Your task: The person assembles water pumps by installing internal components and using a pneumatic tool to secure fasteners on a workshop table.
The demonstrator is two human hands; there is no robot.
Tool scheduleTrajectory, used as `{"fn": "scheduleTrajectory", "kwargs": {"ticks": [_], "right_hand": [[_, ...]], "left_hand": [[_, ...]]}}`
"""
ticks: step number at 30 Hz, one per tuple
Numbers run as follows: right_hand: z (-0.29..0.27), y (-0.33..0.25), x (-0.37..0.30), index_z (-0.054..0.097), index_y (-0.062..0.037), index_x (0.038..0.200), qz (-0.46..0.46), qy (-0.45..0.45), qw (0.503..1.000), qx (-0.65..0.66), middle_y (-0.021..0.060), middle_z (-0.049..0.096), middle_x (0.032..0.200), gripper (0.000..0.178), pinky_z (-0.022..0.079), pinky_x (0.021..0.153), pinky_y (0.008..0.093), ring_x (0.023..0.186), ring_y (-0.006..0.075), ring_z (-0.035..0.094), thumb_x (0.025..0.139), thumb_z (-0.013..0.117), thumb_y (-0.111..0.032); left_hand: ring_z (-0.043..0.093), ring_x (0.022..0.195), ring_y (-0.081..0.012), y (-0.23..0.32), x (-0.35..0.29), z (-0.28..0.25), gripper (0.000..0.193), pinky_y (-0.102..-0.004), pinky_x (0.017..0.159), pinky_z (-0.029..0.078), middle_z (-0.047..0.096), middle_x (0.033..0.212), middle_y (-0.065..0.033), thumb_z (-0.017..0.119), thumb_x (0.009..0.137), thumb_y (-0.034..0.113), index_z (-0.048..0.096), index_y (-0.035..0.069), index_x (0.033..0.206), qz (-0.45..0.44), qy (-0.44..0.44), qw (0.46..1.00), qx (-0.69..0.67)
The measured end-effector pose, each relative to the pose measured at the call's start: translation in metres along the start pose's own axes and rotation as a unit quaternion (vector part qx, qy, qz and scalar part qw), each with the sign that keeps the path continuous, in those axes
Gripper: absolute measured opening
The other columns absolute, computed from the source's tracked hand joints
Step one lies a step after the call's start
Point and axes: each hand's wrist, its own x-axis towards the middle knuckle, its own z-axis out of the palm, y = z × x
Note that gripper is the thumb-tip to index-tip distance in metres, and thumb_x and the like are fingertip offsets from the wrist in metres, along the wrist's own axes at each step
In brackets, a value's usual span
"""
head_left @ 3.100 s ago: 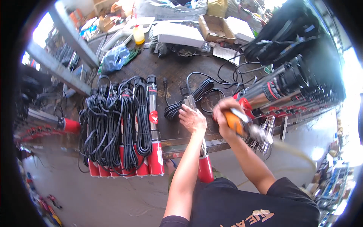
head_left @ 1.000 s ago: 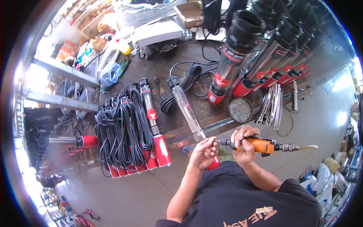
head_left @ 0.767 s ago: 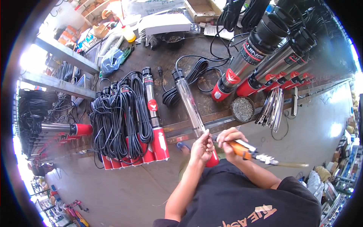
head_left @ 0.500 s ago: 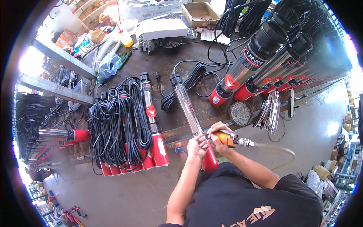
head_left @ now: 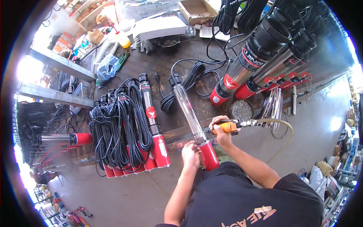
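Observation:
A submersible pump (head_left: 188, 109) with a silver tube and red end (head_left: 209, 155) lies slanting over the bench edge. Its red end reaches my shirt, and a black cable leaves its far end. My right hand (head_left: 224, 137) grips an orange pneumatic screwdriver (head_left: 227, 127), held crosswise with its front end at the pump's right side, just above the red part. A pale hose (head_left: 289, 132) runs from the tool's back. My left hand (head_left: 192, 154) is at the pump's left side by the red part's upper rim, fingers curled together; whatever they pinch is hidden.
Several finished-looking pumps with coiled black cables (head_left: 121, 128) lie left. More pumps (head_left: 245, 64) lean right, beside a bowl of small metal parts (head_left: 242, 109) and a bundle of metal strips (head_left: 270, 104). A yellow-bottomed bottle (head_left: 123, 39) and cardboard tray (head_left: 196, 12) stand farther back.
My right hand and the screwdriver have swung up and turned, so the tool now points across at the pump. My left hand has shifted slightly left and down, away from the right hand.

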Motion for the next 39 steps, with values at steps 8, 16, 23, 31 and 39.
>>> {"fn": "scheduleTrajectory", "kwargs": {"ticks": [8,16,23,31,39], "right_hand": [[0.002,0.015,-0.003,0.047,-0.0053,0.104,-0.037,-0.042,0.998,-0.010,0.0075,0.057,0.095,0.021,0.049,0.072,0.0248,0.079,0.0127,0.058,0.092,0.054,0.010],[0.004,0.019,0.002,0.049,-0.0076,0.105,0.004,-0.003,1.000,-0.023,0.0070,0.057,0.093,0.019,0.046,0.065,0.0244,0.076,0.0129,0.058,0.092,0.055,0.005],[0.006,-0.027,-0.013,0.050,-0.0054,0.112,0.008,0.034,0.999,0.018,0.0104,0.058,0.097,0.027,0.051,0.072,0.0300,0.079,0.0177,0.060,0.086,0.052,0.005],[0.009,-0.057,-0.027,0.053,-0.0037,0.107,-0.024,0.068,0.996,0.049,0.0116,0.057,0.095,0.027,0.050,0.073,0.0332,0.075,0.0183,0.056,0.081,0.052,0.004],[0.011,-0.058,-0.028,0.051,-0.0034,0.106,-0.038,0.028,0.998,0.032,0.0121,0.056,0.096,0.026,0.050,0.071,0.0338,0.074,0.0184,0.056,0.080,0.053,0.002]], "left_hand": [[0.068,0.076,-0.0286,-0.011,-0.007,-0.011,0.015,-0.0356,0.065,0.056,0.067,0.095,-0.0193,0.045,0.107,0.015,0.049,0.002,0.113,0.056,-0.030,0.998,-0.002],[0.065,0.065,-0.0158,-0.005,-0.007,0.006,0.023,-0.0283,0.061,0.054,0.068,0.077,-0.0055,0.066,0.099,0.029,0.060,0.010,0.088,-0.028,-0.018,0.999,-0.002],[0.062,0.074,-0.0108,-0.007,0.006,0.009,0.018,-0.0226,0.062,0.051,0.068,0.086,-0.0030,0.066,0.099,0.022,0.068,0.005,0.097,-0.107,-0.100,0.985,-0.094],[0.063,0.072,-0.0122,-0.012,-0.006,0.026,0.012,-0.0223,0.062,0.052,0.070,0.086,-0.0060,0.065,0.098,0.013,0.068,0.001,0.100,-0.136,-0.185,0.963,-0.143],[0.062,0.066,-0.0119,-0.011,-0.008,0.028,0.013,-0.0224,0.060,0.052,0.069,0.080,-0.0057,0.066,0.098,0.014,0.068,0.002,0.096,-0.173,-0.183,0.951,-0.181]]}}
